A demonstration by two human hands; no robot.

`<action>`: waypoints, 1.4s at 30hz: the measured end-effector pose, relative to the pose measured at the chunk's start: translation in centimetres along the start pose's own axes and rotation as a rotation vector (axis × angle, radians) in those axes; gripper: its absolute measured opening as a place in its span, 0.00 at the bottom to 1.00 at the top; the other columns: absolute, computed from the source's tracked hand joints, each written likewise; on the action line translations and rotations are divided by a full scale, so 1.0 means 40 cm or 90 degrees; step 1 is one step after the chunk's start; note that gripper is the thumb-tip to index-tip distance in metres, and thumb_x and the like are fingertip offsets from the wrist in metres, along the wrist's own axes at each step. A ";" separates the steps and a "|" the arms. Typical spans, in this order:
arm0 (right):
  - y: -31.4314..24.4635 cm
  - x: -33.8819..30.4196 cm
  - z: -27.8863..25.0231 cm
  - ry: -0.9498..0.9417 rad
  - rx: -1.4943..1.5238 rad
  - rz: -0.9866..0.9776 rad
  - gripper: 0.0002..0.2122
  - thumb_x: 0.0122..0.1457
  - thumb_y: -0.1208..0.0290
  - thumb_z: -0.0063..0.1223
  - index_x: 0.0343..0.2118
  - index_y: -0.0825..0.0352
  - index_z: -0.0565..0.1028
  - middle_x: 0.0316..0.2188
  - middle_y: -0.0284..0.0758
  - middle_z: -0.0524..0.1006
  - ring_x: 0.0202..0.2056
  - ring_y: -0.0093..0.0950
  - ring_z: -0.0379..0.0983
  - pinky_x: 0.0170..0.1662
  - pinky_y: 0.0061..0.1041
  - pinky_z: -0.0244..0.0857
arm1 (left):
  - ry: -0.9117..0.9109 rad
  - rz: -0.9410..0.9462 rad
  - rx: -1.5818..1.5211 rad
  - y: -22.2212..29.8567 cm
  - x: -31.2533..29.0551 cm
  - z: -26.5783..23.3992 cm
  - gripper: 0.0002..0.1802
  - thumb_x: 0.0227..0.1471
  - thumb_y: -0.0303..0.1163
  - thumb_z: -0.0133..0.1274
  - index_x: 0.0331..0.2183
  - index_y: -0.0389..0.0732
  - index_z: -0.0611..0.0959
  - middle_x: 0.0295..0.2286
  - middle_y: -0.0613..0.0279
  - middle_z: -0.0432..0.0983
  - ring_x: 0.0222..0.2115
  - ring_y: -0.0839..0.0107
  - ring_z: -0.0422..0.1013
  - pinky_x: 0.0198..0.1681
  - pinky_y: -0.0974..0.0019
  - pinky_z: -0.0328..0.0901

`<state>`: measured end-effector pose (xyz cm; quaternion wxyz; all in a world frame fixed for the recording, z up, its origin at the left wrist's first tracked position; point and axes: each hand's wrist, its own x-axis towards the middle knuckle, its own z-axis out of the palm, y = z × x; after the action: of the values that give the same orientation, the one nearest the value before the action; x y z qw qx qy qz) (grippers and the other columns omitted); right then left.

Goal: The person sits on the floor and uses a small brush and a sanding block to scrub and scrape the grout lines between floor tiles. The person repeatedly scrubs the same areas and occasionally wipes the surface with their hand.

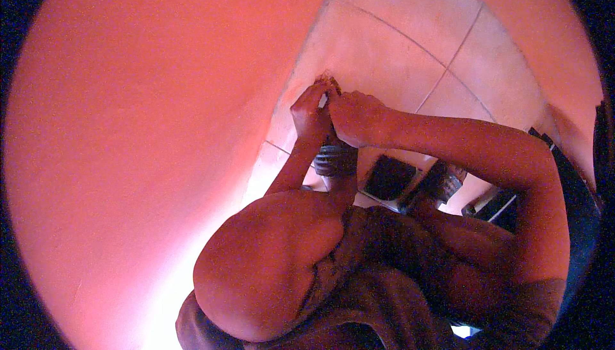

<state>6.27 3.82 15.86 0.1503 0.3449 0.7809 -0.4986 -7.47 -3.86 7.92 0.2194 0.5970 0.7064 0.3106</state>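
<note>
Left hand (309, 115) and right hand (359, 118) meet towards twelve o'clock, fingers curled; can't tell what they're gripping! Striped sandal (334, 160) at their six.

I saw a coral wall (154, 106) at left and a second wall (544, 23) at right, pale floor tiles (384, 42) between them. White light (176, 295) glared beside the left one.

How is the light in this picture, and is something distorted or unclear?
Head view: white glare washes out the lower left, along the smooth reddish wall; head view: lines bend across the pale tiled floor; head view: the bare fingers look dim and grainy, their grip unclear.
</note>
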 end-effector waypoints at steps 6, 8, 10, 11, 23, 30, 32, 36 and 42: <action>-0.026 0.066 -0.087 0.017 -0.084 -0.061 0.16 0.56 0.69 0.50 0.43 0.75 0.76 0.32 0.55 0.81 0.34 0.49 0.81 0.35 0.50 0.75 | 0.013 0.019 0.074 -0.002 0.096 -0.038 0.11 0.42 0.20 0.62 0.32 0.43 0.84 0.35 0.58 0.84 0.36 0.60 0.81 0.39 0.61 0.75; -0.023 0.049 -0.051 0.017 -0.025 -0.012 0.19 0.53 0.72 0.52 0.46 0.81 0.72 0.31 0.56 0.80 0.34 0.50 0.81 0.38 0.48 0.75 | -0.016 0.006 0.038 0.025 0.080 -0.051 0.11 0.42 0.21 0.62 0.33 0.43 0.84 0.35 0.56 0.83 0.36 0.59 0.81 0.38 0.61 0.74; -0.011 0.028 -0.029 -0.005 -0.010 -0.005 0.22 0.52 0.74 0.53 0.47 0.84 0.69 0.30 0.57 0.80 0.34 0.50 0.81 0.39 0.47 0.75 | -0.003 -0.005 0.019 0.023 0.019 -0.026 0.12 0.42 0.21 0.61 0.33 0.42 0.84 0.34 0.55 0.83 0.36 0.59 0.81 0.38 0.62 0.74; 0.000 0.021 -0.022 -0.027 -0.024 -0.024 0.22 0.51 0.74 0.53 0.47 0.84 0.70 0.30 0.57 0.80 0.34 0.50 0.81 0.39 0.48 0.75 | -0.003 -0.011 0.007 0.010 0.001 -0.008 0.12 0.42 0.21 0.61 0.33 0.42 0.84 0.34 0.55 0.83 0.36 0.58 0.81 0.38 0.62 0.74; -0.011 0.043 -0.033 -0.035 -0.068 -0.098 0.12 0.51 0.73 0.54 0.35 0.76 0.78 0.29 0.54 0.81 0.34 0.50 0.81 0.38 0.47 0.75 | -0.001 -0.047 -0.009 0.014 0.023 -0.041 0.08 0.45 0.22 0.60 0.33 0.41 0.85 0.33 0.55 0.84 0.35 0.59 0.81 0.41 0.61 0.73; -0.036 0.050 -0.081 0.031 -0.027 -0.036 0.15 0.51 0.71 0.54 0.38 0.78 0.76 0.32 0.53 0.81 0.35 0.51 0.80 0.38 0.47 0.75 | 0.010 0.009 0.070 0.020 0.119 -0.061 0.10 0.43 0.20 0.60 0.32 0.42 0.85 0.32 0.55 0.83 0.35 0.58 0.80 0.40 0.59 0.73; 0.007 0.019 -0.063 -0.003 -0.075 -0.126 0.14 0.52 0.71 0.55 0.37 0.78 0.76 0.32 0.53 0.81 0.35 0.51 0.80 0.38 0.46 0.75 | -0.026 -0.053 0.018 0.016 0.046 -0.030 0.10 0.42 0.21 0.60 0.31 0.42 0.84 0.32 0.56 0.83 0.34 0.58 0.80 0.40 0.59 0.73; 0.035 -0.051 -0.028 -0.053 -0.117 -0.025 0.14 0.53 0.70 0.54 0.35 0.78 0.76 0.31 0.53 0.81 0.35 0.51 0.80 0.37 0.46 0.75 | -0.048 0.045 -0.036 0.038 -0.011 0.031 0.12 0.41 0.21 0.61 0.33 0.43 0.84 0.32 0.56 0.83 0.34 0.56 0.80 0.39 0.60 0.73; 0.044 0.020 -0.128 0.021 -0.145 -0.030 0.20 0.55 0.69 0.52 0.44 0.82 0.70 0.27 0.56 0.79 0.31 0.51 0.80 0.33 0.47 0.75 | -0.046 0.008 -0.002 0.040 0.146 0.029 0.13 0.43 0.21 0.60 0.35 0.43 0.84 0.35 0.56 0.83 0.35 0.58 0.80 0.36 0.60 0.74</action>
<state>7.45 9.10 16.55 0.1639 0.3150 0.8427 -0.4046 -6.68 2.21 8.59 0.2437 0.6116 0.6939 0.2916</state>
